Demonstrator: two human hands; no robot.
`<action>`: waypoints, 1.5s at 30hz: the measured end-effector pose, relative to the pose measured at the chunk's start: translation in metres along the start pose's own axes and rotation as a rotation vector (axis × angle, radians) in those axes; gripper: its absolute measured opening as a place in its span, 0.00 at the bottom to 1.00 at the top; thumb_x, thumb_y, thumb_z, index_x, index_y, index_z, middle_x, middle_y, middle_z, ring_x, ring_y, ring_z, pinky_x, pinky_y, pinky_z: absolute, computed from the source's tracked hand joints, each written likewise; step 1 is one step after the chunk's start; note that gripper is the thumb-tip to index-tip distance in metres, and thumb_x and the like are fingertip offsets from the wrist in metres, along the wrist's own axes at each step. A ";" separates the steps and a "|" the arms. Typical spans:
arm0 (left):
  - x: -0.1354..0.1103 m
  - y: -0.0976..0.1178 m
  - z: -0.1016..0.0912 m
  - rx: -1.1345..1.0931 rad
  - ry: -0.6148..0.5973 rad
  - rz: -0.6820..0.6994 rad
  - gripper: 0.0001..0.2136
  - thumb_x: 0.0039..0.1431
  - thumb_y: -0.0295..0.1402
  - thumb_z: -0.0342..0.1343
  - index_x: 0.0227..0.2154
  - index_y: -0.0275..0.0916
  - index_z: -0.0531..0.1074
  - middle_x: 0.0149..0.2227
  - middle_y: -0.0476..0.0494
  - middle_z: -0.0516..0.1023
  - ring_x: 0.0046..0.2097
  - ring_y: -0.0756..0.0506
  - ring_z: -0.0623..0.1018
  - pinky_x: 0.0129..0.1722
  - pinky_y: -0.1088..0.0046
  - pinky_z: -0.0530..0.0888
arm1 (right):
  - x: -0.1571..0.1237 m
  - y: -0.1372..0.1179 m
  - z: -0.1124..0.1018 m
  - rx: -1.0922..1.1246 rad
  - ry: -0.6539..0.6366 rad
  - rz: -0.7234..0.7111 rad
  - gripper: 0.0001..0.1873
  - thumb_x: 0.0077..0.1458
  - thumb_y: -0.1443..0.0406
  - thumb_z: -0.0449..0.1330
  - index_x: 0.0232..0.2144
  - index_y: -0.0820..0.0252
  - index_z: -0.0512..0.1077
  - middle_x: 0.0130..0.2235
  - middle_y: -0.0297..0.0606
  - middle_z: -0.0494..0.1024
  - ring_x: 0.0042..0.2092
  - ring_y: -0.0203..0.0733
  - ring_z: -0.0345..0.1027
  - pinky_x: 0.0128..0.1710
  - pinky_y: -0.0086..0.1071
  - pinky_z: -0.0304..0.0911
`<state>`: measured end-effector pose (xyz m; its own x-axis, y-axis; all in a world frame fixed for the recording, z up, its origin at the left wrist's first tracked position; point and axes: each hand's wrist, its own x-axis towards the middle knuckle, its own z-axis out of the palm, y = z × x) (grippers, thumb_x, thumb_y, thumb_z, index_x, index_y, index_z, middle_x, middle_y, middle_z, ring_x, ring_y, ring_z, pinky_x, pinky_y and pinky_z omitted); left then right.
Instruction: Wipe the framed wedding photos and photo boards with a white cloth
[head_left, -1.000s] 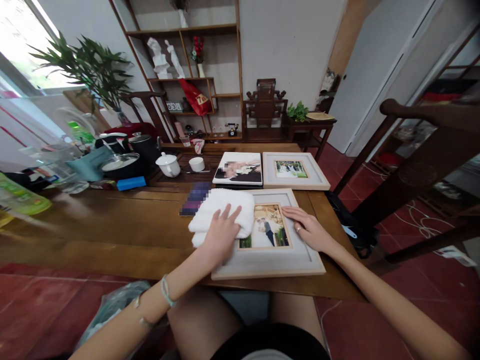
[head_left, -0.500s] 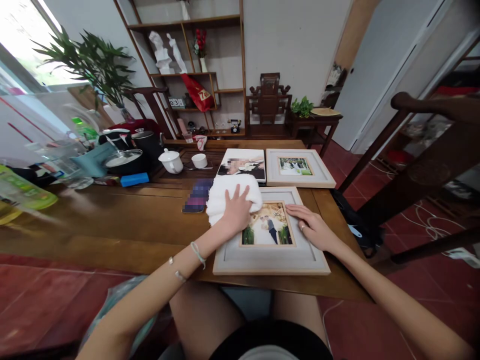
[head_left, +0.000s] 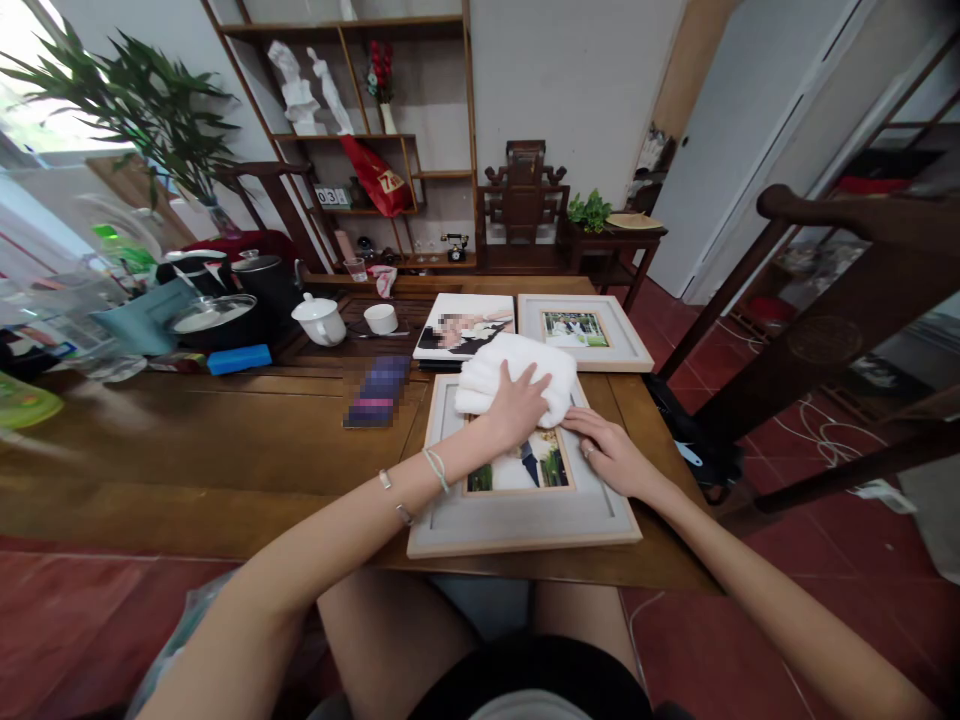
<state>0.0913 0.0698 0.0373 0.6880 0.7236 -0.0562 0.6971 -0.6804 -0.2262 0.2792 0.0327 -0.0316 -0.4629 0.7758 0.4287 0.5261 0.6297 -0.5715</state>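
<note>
The spread left hand (head_left: 521,405) slid a folded white towel (head_left: 517,350) rightward over the pale-wood picture frame (head_left: 517,518), the right hand (head_left: 615,457) unclenched.

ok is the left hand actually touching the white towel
Touching: the head view shows the left hand spread flat on top of the white towel, with no gap between them.

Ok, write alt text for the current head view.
A person's left hand presses a white towel over the top of a framed photo; the right hand rests on its right side. Another framed photo lies behind it on the wooden table.
</note>
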 end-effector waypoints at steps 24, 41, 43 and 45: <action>-0.157 0.062 -0.020 -0.144 -0.217 -0.203 0.16 0.51 0.36 0.55 0.41 0.39 0.78 0.60 0.31 0.65 0.57 0.29 0.67 0.51 0.48 0.67 | -0.005 0.001 0.010 0.057 0.093 0.048 0.29 0.48 0.76 0.49 0.50 0.54 0.73 0.55 0.38 0.73 0.59 0.48 0.64 0.61 0.54 0.56; -0.082 -0.051 0.025 -0.015 0.061 -0.148 0.13 0.52 0.27 0.51 0.38 0.34 0.77 0.66 0.36 0.52 0.67 0.35 0.51 0.63 0.51 0.51 | -0.004 0.002 0.012 0.042 0.092 0.047 0.28 0.48 0.75 0.50 0.50 0.56 0.73 0.55 0.41 0.73 0.58 0.49 0.64 0.60 0.55 0.56; -0.100 -0.029 0.017 -0.065 -0.011 -0.130 0.13 0.52 0.28 0.52 0.38 0.34 0.77 0.66 0.34 0.52 0.67 0.34 0.51 0.63 0.49 0.50 | -0.004 0.001 0.012 0.048 0.105 0.054 0.28 0.48 0.75 0.50 0.50 0.54 0.73 0.54 0.40 0.74 0.58 0.49 0.64 0.61 0.55 0.56; -0.122 -0.003 0.006 -0.135 -0.099 -0.120 0.12 0.52 0.30 0.54 0.39 0.34 0.78 0.66 0.33 0.51 0.66 0.33 0.51 0.63 0.47 0.51 | -0.005 0.001 0.013 0.054 0.109 0.058 0.29 0.48 0.76 0.50 0.50 0.54 0.73 0.54 0.39 0.74 0.58 0.49 0.64 0.61 0.55 0.55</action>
<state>0.0039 -0.0161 0.0389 0.5795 0.8039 -0.1337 0.7984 -0.5930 -0.1049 0.2729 0.0292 -0.0429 -0.3513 0.8124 0.4654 0.5091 0.5829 -0.6332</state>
